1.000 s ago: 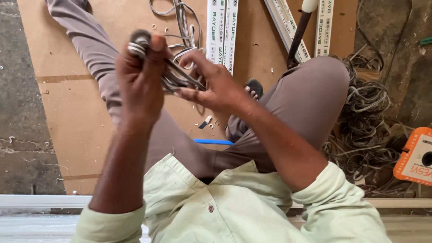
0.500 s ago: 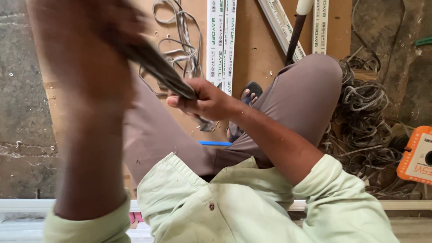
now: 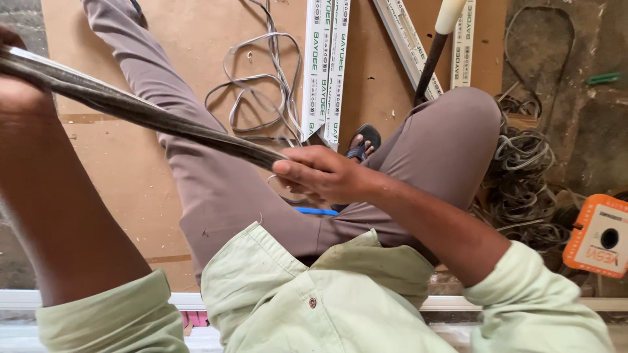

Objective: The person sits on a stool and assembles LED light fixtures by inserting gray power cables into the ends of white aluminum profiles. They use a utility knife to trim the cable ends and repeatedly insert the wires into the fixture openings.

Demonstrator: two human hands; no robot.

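My right hand (image 3: 327, 175) pinches the flattened bundle of grey wires (image 3: 163, 121), which now runs taut up to my left hand (image 3: 19, 78), closed around its far end at the frame's edge. A second ago the hands were together; I've drawn the bundle straight above my lap.

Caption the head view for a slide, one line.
Seated person stretches a bundle of grey cables taut between raised left hand and right hand, above a brown board strewn with loose wire.
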